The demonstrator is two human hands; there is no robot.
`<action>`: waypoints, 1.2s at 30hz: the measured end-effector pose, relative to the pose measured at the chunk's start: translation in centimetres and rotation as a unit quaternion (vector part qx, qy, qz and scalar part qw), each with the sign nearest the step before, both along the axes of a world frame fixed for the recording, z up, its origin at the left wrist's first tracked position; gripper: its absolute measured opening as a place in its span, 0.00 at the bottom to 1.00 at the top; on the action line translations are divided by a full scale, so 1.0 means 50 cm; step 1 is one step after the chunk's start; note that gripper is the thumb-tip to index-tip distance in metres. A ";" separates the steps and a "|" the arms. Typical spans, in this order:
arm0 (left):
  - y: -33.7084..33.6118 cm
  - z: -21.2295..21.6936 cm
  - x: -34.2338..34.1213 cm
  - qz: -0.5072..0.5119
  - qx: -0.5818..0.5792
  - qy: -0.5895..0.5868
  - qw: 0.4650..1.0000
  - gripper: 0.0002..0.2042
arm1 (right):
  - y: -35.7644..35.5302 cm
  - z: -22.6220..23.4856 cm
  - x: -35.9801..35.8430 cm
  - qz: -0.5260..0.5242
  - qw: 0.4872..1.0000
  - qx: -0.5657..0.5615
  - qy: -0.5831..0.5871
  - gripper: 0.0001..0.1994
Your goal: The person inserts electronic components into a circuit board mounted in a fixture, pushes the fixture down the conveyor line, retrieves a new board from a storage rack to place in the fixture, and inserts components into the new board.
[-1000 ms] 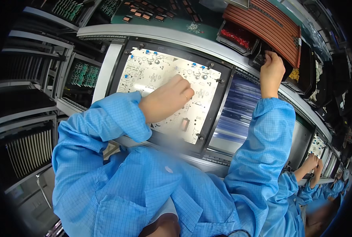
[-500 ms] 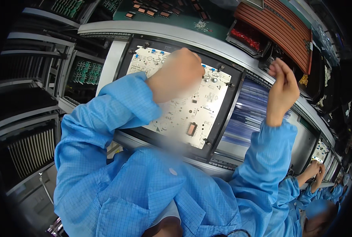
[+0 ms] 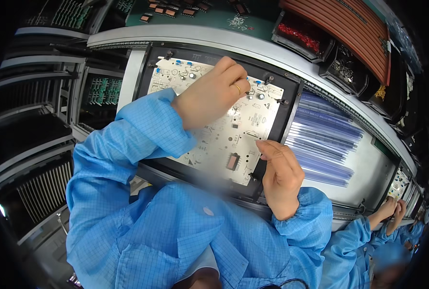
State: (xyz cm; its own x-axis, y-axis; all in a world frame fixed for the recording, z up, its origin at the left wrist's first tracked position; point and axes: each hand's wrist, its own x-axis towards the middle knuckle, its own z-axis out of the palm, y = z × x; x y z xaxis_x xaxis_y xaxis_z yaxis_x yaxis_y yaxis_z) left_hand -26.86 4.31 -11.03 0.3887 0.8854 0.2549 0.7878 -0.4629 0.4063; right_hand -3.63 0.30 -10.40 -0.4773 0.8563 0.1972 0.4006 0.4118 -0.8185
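Head view. Clock positions are taken from the centre of the white printed circuit board (image 3: 224,135).

The board sits within the black carrier frame (image 3: 285,118) at the middle of the work area, component side up. Dark posts stand around its edge. Components on the board include a dual in-line integrated circuit with a copper-coloured top (image 3: 233,161) toward 5 o'clock, an electrolytic capacitor (image 3: 261,96) toward 2 o'clock, and blue components (image 3: 189,64) toward 11 o'clock.

The left hand (image 3: 214,91) lies over the board at 12 o'clock, with a ring on one finger. Its fingers are curled and bunched narrow, and the fingertips point toward 1 o'clock. The grip is hidden; any part held there cannot be told.

The right hand (image 3: 278,168) is located at 4 to 5 o'clock, at the board's edge. The thumb and forefinger form a narrow gap above the board's margin. Whether a part is held between them cannot be told.

Clear bluish plastic tubes (image 3: 320,139) lie at 3 o'clock, beside the frame. A bin of red parts (image 3: 298,38) is at 1 to 2 o'clock; a black bin of small parts (image 3: 347,67) is just past 2 o'clock. Loose integrated circuits (image 3: 188,13) lie on the green mat (image 3: 267,14) toward 11 o'clock. A co-worker's hands (image 3: 388,209) are at 4 o'clock, well apart.
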 end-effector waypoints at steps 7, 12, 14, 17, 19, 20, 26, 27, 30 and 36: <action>-0.001 -0.001 0.006 0.003 -0.006 0.000 1.000 0.07 | 0.006 -0.009 0.004 -0.003 0.999 0.028 -0.016 0.19; -0.003 0.000 0.004 -0.021 -0.006 0.042 0.999 0.11 | 0.006 -0.006 0.010 -0.015 1.000 0.013 -0.009 0.18; -0.004 -0.003 0.002 -0.026 0.001 0.054 0.998 0.12 | 0.007 -0.007 0.012 -0.018 1.000 0.008 -0.004 0.19; -0.001 -0.004 0.001 -0.035 0.019 0.069 0.997 0.10 | 0.009 -0.004 0.014 -0.036 0.999 0.001 0.006 0.18; 0.000 -0.004 0.000 -0.039 0.029 0.073 0.996 0.08 | 0.010 -0.003 0.015 -0.050 0.999 0.001 0.018 0.19; 0.000 -0.003 0.000 -0.043 0.031 0.086 0.995 0.08 | 0.011 -0.003 0.014 -0.049 0.999 0.001 0.018 0.19; 0.000 -0.002 -0.006 -0.052 0.045 0.095 0.993 0.09 | 0.012 -0.004 0.010 -0.071 0.997 0.009 0.028 0.19; 0.000 -0.002 -0.006 -0.053 0.049 0.093 0.993 0.09 | 0.013 -0.004 0.010 -0.067 0.997 0.009 0.027 0.18; 0.001 0.008 -0.002 -0.060 0.049 0.114 0.990 0.11 | 0.015 0.000 0.011 -0.063 0.998 0.010 0.026 0.16; -0.005 0.013 0.022 -0.046 0.058 0.160 0.984 0.08 | 0.021 0.004 0.026 -0.066 0.997 0.007 0.037 0.16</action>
State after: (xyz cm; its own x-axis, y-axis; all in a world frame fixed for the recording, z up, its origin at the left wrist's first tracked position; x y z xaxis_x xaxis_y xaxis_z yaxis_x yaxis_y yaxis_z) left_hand -25.74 4.07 -10.36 0.5430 0.8149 0.2026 0.8194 -0.5670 0.0844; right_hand -2.31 1.36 -10.19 -0.3443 0.9077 0.2400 0.3901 0.3708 -0.8428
